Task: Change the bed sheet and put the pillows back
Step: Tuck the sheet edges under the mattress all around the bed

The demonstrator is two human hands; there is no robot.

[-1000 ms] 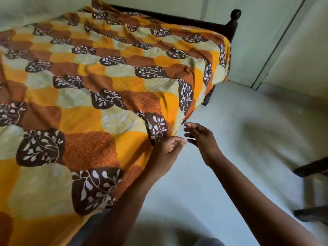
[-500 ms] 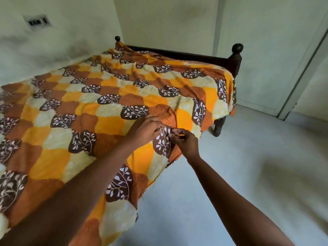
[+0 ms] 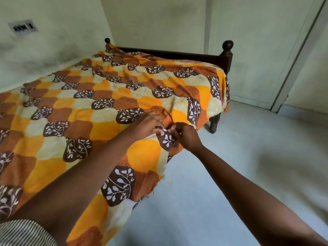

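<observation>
A cotton bed sheet (image 3: 99, 110) printed in orange, yellow, cream and rust scallops with dark brown leaf patches lies spread over the whole mattress. It reaches from the camera's end up to the dark turned-wood bedpost with a round knob (image 3: 227, 52) at the far corner. On the bedpost's side of the bed the sheet's edge hangs over the mattress toward the pale grey floor (image 3: 248, 166). Just below the bedpost it drapes round the corner, and the bed's dark wooden leg (image 3: 214, 124) shows beneath it.

Both hands meet at that hanging edge, nearer the camera than the bedpost. The left hand (image 3: 144, 124) lies knuckles-up on the sheet, its fingers curled over a raised fold and pinching the cloth at a brown leaf patch. The right hand (image 3: 187, 136) comes in from the floor side, its fingers likewise curled and pinching the same fold, just beside the left hand's fingertips. Between the hands and the bedpost the cloth puckers into wrinkles.

A low dark wooden rail (image 3: 168, 54) runs from the bedpost to a smaller knobbed post (image 3: 107, 40) by the pale green wall (image 3: 62, 41), where the sheet bunches up. High on that wall, well away from the bedpost, sits a blurred switch plate (image 3: 23, 27). On the bedpost's other side stands a pale door frame (image 3: 291, 71). A striped sleeve (image 3: 23, 233) shows at the frame corner farthest from the bedpost.
</observation>
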